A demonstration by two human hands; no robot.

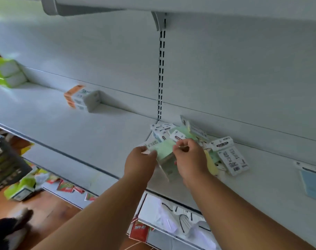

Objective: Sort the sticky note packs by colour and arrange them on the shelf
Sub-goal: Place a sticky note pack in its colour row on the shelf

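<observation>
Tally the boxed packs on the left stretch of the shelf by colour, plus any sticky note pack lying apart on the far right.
Green-and-white boxed packs: 2, stacked
Orange-and-white boxed packs: 2, stacked
Blue sticky note pack, alone at right: 1
Total: 5
The heap of sticky note packs beyond the hands overlaps too much to count.

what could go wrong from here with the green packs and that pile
Both the left hand and right hand pinch several green packs loosely, so one may slip toward the shelf's front edge. The unsorted pile is jumbled, so pulling one pack could scatter others.
</observation>
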